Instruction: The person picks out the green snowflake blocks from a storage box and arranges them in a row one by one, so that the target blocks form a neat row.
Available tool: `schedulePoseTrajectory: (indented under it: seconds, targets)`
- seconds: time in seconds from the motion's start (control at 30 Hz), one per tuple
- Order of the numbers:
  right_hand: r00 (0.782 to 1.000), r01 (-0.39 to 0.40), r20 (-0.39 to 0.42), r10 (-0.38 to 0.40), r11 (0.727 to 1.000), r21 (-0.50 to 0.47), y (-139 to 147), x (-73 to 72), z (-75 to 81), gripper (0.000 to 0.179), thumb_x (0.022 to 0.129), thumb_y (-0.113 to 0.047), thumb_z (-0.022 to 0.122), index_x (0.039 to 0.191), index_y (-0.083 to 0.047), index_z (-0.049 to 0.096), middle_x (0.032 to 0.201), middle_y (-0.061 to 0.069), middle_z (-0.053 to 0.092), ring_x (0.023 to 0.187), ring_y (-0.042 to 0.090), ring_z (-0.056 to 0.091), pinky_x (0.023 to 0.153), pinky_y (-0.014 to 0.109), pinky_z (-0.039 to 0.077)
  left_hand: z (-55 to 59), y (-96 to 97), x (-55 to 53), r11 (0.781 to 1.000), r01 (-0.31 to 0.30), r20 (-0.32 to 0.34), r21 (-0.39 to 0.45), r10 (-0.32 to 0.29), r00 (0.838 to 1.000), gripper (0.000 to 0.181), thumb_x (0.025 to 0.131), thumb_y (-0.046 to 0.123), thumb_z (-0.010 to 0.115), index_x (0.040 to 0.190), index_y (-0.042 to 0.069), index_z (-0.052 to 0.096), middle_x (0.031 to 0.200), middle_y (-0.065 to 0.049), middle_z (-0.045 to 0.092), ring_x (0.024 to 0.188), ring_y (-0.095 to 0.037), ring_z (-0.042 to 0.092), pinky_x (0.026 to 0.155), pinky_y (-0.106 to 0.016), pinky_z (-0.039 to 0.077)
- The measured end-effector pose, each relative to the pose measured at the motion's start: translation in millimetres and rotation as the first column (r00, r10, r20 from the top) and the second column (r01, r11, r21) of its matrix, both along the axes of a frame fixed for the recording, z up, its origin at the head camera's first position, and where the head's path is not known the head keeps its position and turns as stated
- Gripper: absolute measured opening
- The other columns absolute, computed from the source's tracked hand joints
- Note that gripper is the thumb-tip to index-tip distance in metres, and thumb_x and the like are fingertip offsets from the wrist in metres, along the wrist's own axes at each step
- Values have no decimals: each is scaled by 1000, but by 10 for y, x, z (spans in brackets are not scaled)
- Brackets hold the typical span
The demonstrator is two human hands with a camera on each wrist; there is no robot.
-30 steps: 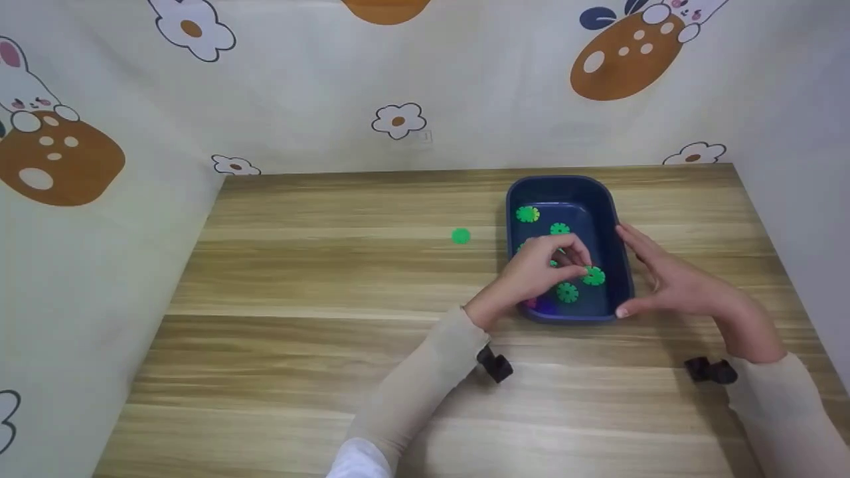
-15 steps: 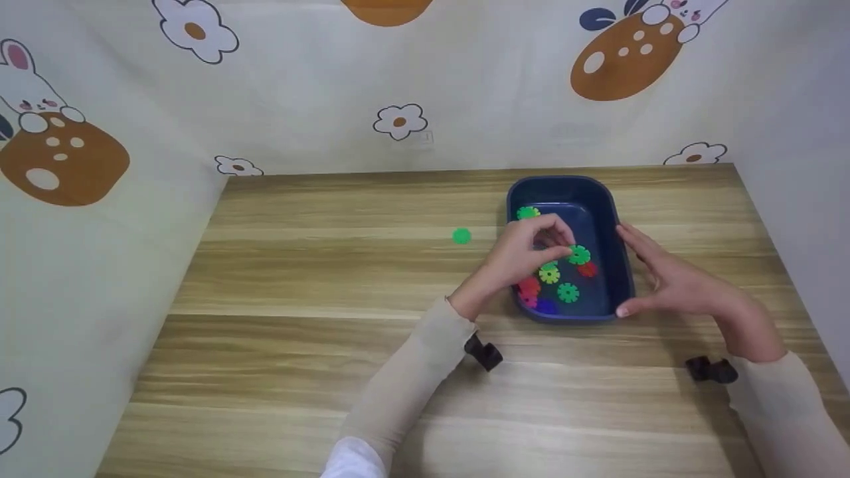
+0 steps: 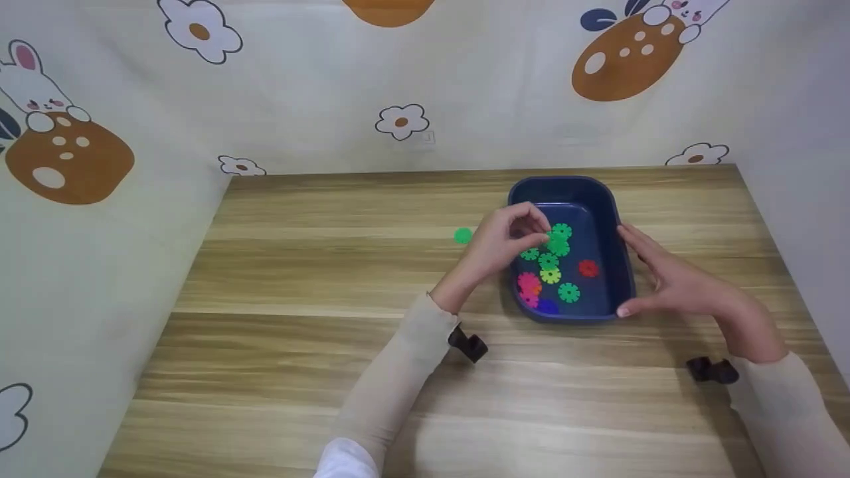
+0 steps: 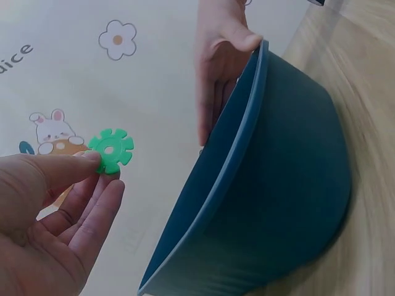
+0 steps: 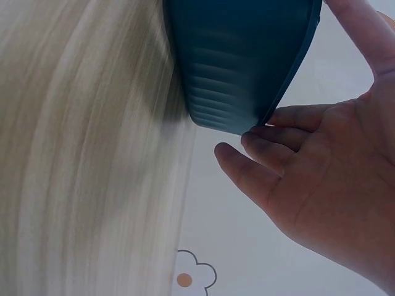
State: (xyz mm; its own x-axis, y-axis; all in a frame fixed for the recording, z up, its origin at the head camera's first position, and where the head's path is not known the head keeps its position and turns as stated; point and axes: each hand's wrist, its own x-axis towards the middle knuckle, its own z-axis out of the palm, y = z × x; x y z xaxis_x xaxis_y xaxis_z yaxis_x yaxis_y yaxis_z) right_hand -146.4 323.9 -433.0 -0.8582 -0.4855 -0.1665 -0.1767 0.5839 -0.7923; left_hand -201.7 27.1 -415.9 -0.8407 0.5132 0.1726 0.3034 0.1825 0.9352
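Lying lengthwise front to back, a tray (image 3: 601, 295) holds discs (image 3: 569, 292).

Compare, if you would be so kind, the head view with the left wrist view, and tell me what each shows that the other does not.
Only the head view: a toothed red disc and a toothed yellow disc inside the dark blue, rounded rectangular bin, and a round green disc on the wood-grain table.

Only the left wrist view: dark lettering on the pale printed wall covering, partly cut off.

Both: the left hand pinching a toothed green disc, and the right hand touching the bin.
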Motion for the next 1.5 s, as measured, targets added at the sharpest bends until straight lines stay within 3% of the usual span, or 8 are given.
schedulePoseTrajectory:
  seconds: [0.23, 0.57, 0.93, 1.2, 1.5]
  targets:
    - [1000, -2, -8, 2, 1000, 25, 3, -2, 18, 125, 71, -20, 90, 160, -9, 3, 166, 24, -4, 150, 53, 6, 111, 73, 19, 6, -174, -63, 997, -72, 38, -16, 72, 997, 11, 92, 5, 69, 101, 0, 66, 102, -13, 69, 89, -11, 65, 83, -19, 55]
    - [1000, 0, -1, 0, 1000, 23, 5, 6, 14, 124, 72, -19, 90, 161, -10, 3, 167, 23, -5, 150, 53, 4, 111, 74, 19, -19, -443, -142, 983, -182, 86, -14, 182, 979, 13, 91, 4, 70, 102, -2, 67, 99, -12, 67, 87, -13, 65, 83, -22, 56]
    - [1000, 6, -6, -6, 999, 34, -1, 6, 22, 125, 71, -20, 90, 161, -10, 4, 166, 24, -4, 150, 54, 6, 111, 75, 19, -135, -691, -214, 967, -256, 170, 13, 250, 953, 13, 92, 2, 68, 104, -2, 66, 96, -7, 66, 85, -13, 67, 80, -23, 58]
    - [1000, 1, 2, -1, 1000, 16, 0, 6, 22, 126, 71, -19, 91, 161, -11, 3, 166, 24, -5, 149, 55, 6, 111, 74, 19, -243, -852, -268, 953, -302, 167, 22, 294, 941, 9, 92, 2, 68, 101, 1, 66, 93, -4, 65, 85, -12, 67, 80, -24, 58]
    - [1000, 4, 0, -4, 1000, 21, -3, 9, 35, 126, 70, -19, 91, 161, -10, 4, 166, 25, -4, 149, 54, 6, 111, 74, 18, -379, -963, -386, 927, -374, 177, -38, 374, 910, 9, 92, 1, 68, 101, 1, 66, 94, -6, 65, 84, -11, 66, 80, -24, 58]
